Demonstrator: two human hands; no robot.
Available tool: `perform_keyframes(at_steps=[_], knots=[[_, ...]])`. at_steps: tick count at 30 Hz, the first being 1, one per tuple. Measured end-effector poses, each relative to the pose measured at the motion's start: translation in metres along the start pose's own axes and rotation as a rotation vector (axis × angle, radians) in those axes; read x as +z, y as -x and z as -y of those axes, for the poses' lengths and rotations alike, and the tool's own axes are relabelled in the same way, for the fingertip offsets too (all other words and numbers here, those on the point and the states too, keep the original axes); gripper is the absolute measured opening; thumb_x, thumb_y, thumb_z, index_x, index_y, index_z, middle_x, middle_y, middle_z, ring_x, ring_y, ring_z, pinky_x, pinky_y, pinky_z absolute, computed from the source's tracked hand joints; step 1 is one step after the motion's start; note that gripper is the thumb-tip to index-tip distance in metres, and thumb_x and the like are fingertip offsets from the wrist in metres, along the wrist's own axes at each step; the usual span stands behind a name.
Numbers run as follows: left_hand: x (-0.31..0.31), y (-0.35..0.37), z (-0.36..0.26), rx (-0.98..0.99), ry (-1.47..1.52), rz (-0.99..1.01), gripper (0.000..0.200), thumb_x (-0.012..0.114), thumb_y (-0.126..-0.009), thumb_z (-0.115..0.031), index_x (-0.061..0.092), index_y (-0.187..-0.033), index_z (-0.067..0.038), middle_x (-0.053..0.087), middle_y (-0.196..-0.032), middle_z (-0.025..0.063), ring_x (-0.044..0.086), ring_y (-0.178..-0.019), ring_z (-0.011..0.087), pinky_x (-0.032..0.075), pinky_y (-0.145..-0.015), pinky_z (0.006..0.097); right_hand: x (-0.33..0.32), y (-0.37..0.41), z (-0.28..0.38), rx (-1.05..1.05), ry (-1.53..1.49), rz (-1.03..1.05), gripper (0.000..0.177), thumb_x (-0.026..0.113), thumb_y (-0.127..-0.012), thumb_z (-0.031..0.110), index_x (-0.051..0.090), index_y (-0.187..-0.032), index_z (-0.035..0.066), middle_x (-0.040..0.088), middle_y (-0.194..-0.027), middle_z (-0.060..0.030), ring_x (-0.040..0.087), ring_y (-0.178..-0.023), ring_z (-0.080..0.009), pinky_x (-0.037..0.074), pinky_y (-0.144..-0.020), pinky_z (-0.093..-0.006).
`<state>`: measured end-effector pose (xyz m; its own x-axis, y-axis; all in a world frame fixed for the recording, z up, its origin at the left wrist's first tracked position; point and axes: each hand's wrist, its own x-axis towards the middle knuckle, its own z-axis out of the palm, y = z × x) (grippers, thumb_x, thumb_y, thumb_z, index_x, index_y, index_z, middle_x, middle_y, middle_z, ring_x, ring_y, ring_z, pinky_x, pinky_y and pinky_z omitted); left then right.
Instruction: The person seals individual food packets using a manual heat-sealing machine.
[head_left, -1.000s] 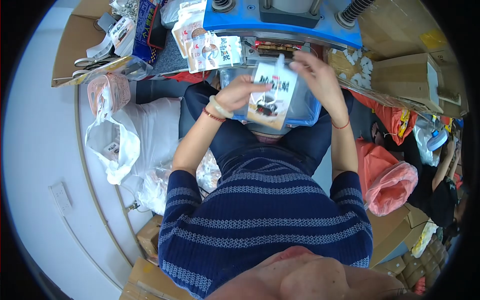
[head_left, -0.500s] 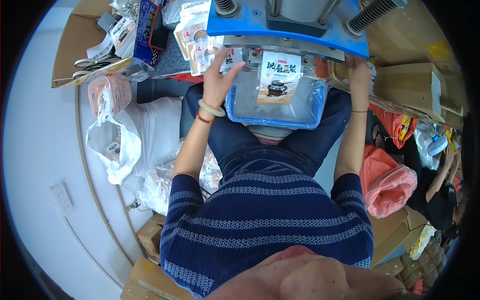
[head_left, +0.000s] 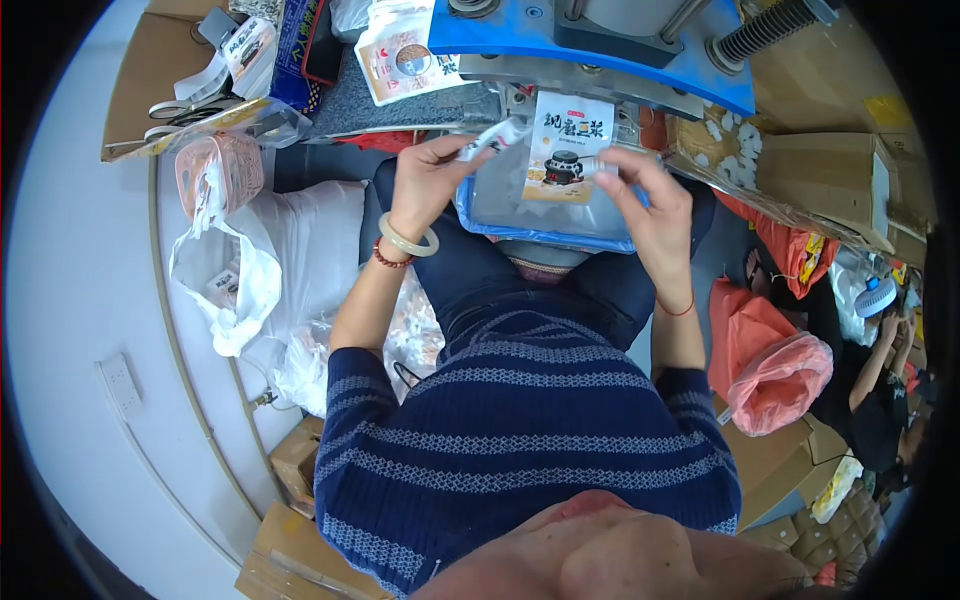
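Observation:
My left hand point(head_left: 425, 185) pinches a white printed packet point(head_left: 495, 138), which is tilted over the left side of a blue-lined tub point(head_left: 490, 205). Between the thumb and fingers of my right hand point(head_left: 655, 205) is a small white piece point(head_left: 598, 170), its exact kind too small to make out. Another printed pouch point(head_left: 568, 150), with a picture of a dark pot, hangs at the front of the blue press point(head_left: 600, 75) and overlaps the tub in this view. The tub rests at my lap, between my thighs.
Printed pouches point(head_left: 405, 60) lie on the grey mat at the left. Small white pieces point(head_left: 740, 150) are scattered on cardboard at the right. Scissors point(head_left: 175, 112), a pink basket point(head_left: 225, 172) and white bags point(head_left: 235, 290) stand left. Another person's arm point(head_left: 878, 355) shows far right.
My left hand has drawn a packet from the pouches toward the tub. My right hand has come from beside the press to the tub's right side, holding the small white piece.

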<state>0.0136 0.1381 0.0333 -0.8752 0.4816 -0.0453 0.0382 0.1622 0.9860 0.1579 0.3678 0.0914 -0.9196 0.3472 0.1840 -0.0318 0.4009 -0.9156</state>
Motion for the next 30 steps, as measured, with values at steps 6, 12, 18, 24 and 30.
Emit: perform_keyframes(at_steps=[6,12,18,24,30], knots=[[0.020,0.008,-0.038,-0.003,-0.022,0.182,0.023,0.077,-0.086,-0.015,0.074,-0.101,0.002,0.073,-0.088,0.0033,0.058,-0.072,0.0042,0.046,-0.064,0.0191,0.002,-0.036,0.030,-0.335,0.118,0.050,0.019,0.071,-0.086,0.005,0.069,-0.104,0.002,0.067,-0.097,-0.0105,0.064,-0.082,-0.0209,0.051,-0.073,-0.0309],[0.030,-0.010,-0.006,-0.449,0.406,0.536,0.021,0.073,-0.089,-0.013,0.072,-0.103,0.004,0.074,-0.099,0.0085,0.066,-0.087,0.0073,0.052,-0.079,0.0224,-0.011,-0.046,-0.006,-0.113,0.163,0.230,0.019,0.071,-0.088,0.013,0.070,-0.103,0.002,0.066,-0.092,-0.0076,0.063,-0.080,-0.0170,0.049,-0.073,-0.0284],[0.054,-0.022,0.000,-0.354,0.161,0.368,0.020,0.076,-0.087,-0.016,0.075,-0.099,0.000,0.069,-0.078,-0.0008,0.055,-0.065,0.0019,0.041,-0.058,0.0176,-0.006,-0.046,-0.021,-0.043,0.011,-0.096,0.019,0.073,-0.086,0.010,0.071,-0.104,0.003,0.066,-0.090,-0.0036,0.059,-0.078,-0.0109,0.047,-0.070,-0.0238],[0.051,-0.019,0.001,-0.246,0.113,0.437,0.021,0.076,-0.088,-0.018,0.075,-0.100,-0.001,0.069,-0.077,-0.0011,0.054,-0.064,0.0019,0.041,-0.058,0.0178,-0.023,-0.060,-0.024,-0.173,0.351,0.298,0.021,0.065,-0.091,0.018,0.068,-0.104,0.003,0.067,-0.095,-0.0150,0.066,-0.084,-0.0295,0.051,-0.075,-0.0353],[0.058,-0.026,0.028,-0.513,0.573,0.494,0.023,0.072,-0.089,-0.010,0.070,-0.106,0.005,0.073,-0.101,0.0101,0.069,-0.087,0.0129,0.055,-0.079,0.0258,-0.016,-0.049,-0.048,-0.065,0.312,0.108,0.028,0.066,-0.092,0.023,0.067,-0.109,0.002,0.069,-0.101,-0.0184,0.068,-0.087,-0.0298,0.052,-0.075,-0.0363]])
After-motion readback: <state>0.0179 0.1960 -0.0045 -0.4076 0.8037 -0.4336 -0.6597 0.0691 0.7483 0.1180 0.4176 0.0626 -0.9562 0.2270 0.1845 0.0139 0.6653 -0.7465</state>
